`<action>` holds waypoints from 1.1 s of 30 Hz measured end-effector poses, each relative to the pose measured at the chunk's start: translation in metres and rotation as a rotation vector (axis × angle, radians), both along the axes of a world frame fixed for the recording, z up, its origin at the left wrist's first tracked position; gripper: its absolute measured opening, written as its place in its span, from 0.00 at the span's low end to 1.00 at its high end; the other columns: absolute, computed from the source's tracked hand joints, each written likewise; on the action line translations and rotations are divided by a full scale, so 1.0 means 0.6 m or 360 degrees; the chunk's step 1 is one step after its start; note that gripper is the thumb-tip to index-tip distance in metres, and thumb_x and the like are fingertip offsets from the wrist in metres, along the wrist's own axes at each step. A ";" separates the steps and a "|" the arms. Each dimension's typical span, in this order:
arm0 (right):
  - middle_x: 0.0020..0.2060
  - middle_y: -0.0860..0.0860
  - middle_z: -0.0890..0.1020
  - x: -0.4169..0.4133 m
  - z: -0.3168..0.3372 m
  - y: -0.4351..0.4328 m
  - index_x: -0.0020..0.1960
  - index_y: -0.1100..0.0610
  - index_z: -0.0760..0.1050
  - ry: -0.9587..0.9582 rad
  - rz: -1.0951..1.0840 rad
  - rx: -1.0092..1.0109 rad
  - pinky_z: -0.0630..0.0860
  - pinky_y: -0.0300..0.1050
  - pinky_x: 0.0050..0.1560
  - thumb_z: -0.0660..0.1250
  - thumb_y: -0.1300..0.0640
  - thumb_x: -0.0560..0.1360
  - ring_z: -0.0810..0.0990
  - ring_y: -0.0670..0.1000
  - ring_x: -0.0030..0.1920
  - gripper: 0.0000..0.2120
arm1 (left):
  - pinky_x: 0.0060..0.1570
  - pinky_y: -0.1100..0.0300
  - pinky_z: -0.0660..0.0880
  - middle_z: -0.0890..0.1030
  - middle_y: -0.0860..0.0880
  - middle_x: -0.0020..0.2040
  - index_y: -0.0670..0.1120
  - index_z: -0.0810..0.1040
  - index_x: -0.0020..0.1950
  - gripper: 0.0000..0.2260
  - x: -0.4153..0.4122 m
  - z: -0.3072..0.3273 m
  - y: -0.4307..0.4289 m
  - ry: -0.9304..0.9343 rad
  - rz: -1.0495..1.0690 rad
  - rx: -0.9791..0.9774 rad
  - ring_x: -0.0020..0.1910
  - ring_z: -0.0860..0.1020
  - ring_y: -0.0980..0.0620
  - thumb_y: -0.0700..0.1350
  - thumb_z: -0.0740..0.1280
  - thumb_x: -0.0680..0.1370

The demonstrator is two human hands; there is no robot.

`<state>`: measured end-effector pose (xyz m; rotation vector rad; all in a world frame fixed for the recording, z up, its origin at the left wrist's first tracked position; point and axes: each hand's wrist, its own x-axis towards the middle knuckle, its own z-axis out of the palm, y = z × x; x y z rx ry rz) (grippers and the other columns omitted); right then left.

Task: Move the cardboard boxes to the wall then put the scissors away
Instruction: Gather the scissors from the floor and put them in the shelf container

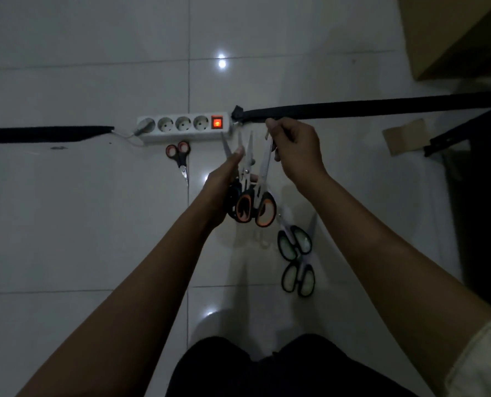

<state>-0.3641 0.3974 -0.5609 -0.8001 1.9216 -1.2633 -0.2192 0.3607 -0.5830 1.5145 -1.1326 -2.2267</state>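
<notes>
Orange-handled scissors [244,209] first: gripped mid-frame in left hand [224,180], one blade pinched by right hand [296,150]. Judged cardboard box [450,32], upper right, already moved; red pair [180,161] and green pairs [294,245] left on floor [66,224].

Bare forearms [141,282], cream sleeve [479,359] at right upper arm, dark trousers [267,371], probably black

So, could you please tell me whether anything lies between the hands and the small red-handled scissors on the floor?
Nothing visible does: only bare floor separates the left hand from the red-handled scissors beside the power strip. That hand and the right hand both hold orange-handled scissors.
</notes>
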 end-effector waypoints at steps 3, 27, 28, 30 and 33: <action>0.27 0.48 0.73 -0.025 0.053 0.029 0.35 0.54 0.74 0.0001 -0.0069 0.0007 0.69 0.40 0.36 0.64 0.52 0.80 0.71 0.46 0.29 0.16 | 0.52 0.51 0.79 0.82 0.41 0.55 0.44 0.78 0.61 0.16 -0.036 0.051 0.032 0.0131 -0.0091 -0.0039 0.58 0.79 0.39 0.52 0.66 0.78; 0.36 0.60 0.80 -0.196 0.587 0.290 0.51 0.72 0.79 -0.0317 0.0047 -0.0113 0.75 0.37 0.32 0.74 0.58 0.72 0.77 0.47 0.29 0.17 | 0.54 0.49 0.78 0.83 0.47 0.46 0.43 0.76 0.60 0.10 -0.218 0.561 0.219 0.0506 -0.0831 -0.0659 0.52 0.82 0.40 0.43 0.57 0.83; 0.34 0.57 0.80 -0.199 0.605 0.294 0.49 0.72 0.79 -0.0296 0.0088 -0.0112 0.75 0.36 0.32 0.74 0.59 0.72 0.77 0.45 0.28 0.15 | 0.54 0.49 0.77 0.83 0.48 0.44 0.44 0.76 0.58 0.10 -0.223 0.575 0.224 0.0494 -0.0877 -0.0687 0.51 0.81 0.40 0.43 0.56 0.83; 0.28 0.53 0.78 -0.203 0.631 0.300 0.45 0.69 0.79 -0.0326 0.0077 -0.0106 0.73 0.34 0.29 0.74 0.62 0.72 0.76 0.43 0.26 0.10 | 0.46 0.53 0.75 0.81 0.49 0.40 0.42 0.76 0.55 0.10 -0.232 0.602 0.231 0.0471 -0.0942 -0.0740 0.46 0.81 0.43 0.43 0.55 0.83; 0.25 0.51 0.73 -0.209 0.664 0.308 0.46 0.67 0.78 -0.0390 -0.0030 -0.0146 0.70 0.33 0.24 0.73 0.64 0.73 0.73 0.42 0.21 0.07 | 0.35 0.62 0.71 0.76 0.47 0.41 0.36 0.73 0.58 0.13 -0.247 0.642 0.230 0.0475 -0.1040 -0.0791 0.41 0.77 0.47 0.42 0.54 0.83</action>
